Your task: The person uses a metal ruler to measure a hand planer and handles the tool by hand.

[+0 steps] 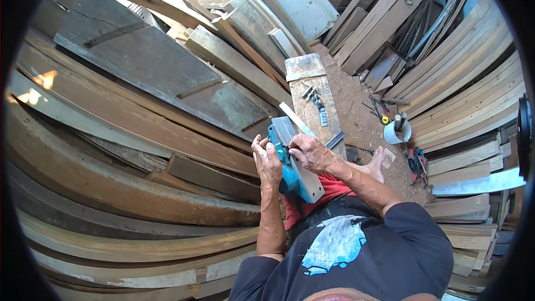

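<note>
A teal electric hand planer point(290, 175) is tipped on its side over my lap, its flat grey metal sole point(307, 181) turned toward my right. My left hand point(268, 161) is against the teal body, with its fingers curled at the far side. My right hand point(312, 153) reaches across the sole near its middle, thumb and fingers pinched together. Whatever lies between those fingertips is too small or hidden to make out. Just beyond the planer, a pale wooden strip point(297, 118) leans toward the bench.
A low plank bench point(327, 92) bears a brass-coloured tool point(308, 91) and a dark tool point(321, 112). A metal bar point(335, 140) lies nearer. To the right are a white bucket point(397, 132), a yellow tape measure point(385, 119) and a red-and-black tool point(416, 165). Stacked boards point(128, 134) line both sides.
</note>
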Available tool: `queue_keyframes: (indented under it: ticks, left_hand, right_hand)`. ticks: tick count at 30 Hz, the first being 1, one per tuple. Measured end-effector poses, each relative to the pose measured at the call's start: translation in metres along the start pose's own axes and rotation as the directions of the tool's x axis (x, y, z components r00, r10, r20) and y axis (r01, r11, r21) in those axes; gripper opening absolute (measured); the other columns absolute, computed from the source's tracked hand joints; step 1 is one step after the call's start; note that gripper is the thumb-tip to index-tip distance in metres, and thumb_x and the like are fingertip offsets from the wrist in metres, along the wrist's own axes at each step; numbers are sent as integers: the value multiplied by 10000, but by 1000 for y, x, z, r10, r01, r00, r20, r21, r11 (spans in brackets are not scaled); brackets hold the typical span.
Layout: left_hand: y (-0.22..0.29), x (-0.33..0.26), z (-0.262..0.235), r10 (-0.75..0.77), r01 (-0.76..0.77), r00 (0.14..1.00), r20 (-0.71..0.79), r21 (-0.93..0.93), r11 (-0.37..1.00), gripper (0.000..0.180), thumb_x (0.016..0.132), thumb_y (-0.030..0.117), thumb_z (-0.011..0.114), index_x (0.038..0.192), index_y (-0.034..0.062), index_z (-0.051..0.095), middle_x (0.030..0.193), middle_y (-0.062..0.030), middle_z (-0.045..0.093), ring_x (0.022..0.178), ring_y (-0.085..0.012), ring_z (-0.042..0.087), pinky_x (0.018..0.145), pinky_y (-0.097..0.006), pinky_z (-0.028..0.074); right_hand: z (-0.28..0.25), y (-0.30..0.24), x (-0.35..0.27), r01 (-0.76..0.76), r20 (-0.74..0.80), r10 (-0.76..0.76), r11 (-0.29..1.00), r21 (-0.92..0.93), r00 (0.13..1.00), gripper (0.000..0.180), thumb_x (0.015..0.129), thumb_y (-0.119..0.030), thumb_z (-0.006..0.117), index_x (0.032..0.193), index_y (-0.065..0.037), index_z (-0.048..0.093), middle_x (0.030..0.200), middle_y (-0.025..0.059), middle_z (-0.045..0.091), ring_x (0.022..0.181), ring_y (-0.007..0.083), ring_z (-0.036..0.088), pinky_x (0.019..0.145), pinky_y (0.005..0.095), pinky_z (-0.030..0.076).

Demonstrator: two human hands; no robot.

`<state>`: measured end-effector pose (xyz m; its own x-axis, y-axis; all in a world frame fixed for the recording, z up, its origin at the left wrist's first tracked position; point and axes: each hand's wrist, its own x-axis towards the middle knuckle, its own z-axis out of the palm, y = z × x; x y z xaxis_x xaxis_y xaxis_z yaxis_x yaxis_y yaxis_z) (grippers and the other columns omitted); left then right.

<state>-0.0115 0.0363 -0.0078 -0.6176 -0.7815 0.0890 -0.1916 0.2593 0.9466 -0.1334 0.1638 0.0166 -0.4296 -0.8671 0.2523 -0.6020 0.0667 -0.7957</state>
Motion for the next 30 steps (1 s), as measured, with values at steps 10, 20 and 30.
queue_keyframes:
  ticks: [10,20,30]
  left_hand:
    - [1,3,0,36,-35,999,-15,77,996,563,1045,376,411,1415,-43,342,1234,-262,571,1111,-395,541,981,-498,405]
    - [-1,1,2,41,-40,999,-8,50,998,578,1045,396,414,1410,-47,345,1232,-269,564,1117,-399,544,993,-491,405]
    - [-3,-2,1,56,-55,998,-17,79,995,573,1053,383,410,1406,-62,331,1228,-243,554,1087,-317,566,965,-421,444]
  right_hand:
    - [3,3,6,9,-15,-11,994,-109,1000,127,926,-142,630,920,-16,616,848,165,623,830,359,632,770,448,513]
    - [12,17,2,32,29,-25,965,-260,999,159,926,-182,620,966,-28,623,922,175,627,892,361,625,828,447,510]
    - [-4,-11,4,18,-25,-22,991,-129,999,167,953,-192,597,948,-27,624,855,169,626,877,364,640,795,454,513]
